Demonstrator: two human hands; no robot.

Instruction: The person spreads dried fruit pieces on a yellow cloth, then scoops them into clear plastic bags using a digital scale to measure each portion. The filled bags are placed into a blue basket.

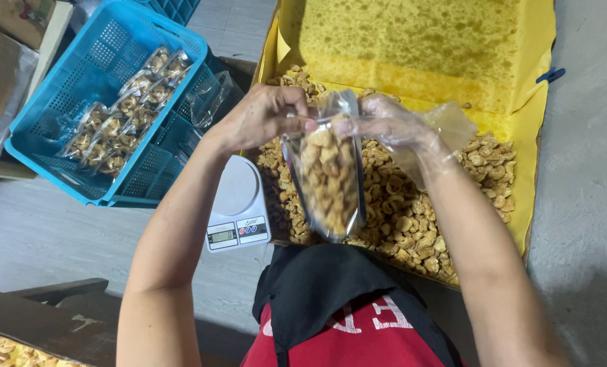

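A clear plastic pouch (328, 178) filled with golden-brown fried snack pieces hangs between both hands, held by its top edge. My left hand (262, 114), bare, pinches the pouch's top left corner. My right hand (390, 122), inside a loose clear plastic glove, pinches the top right corner. Under the pouch lies a big box (531, 136) lined with yellow oil-stained paper, with a heap of loose snack pieces (446, 211) spread over its near half.
A small white digital kitchen scale (237, 204) sits on the floor left of the box. Further left, a blue plastic crate (79, 102) holds several filled pouches in a row. Cardboard stands at the far left. A dark wooden piece lies at the bottom left.
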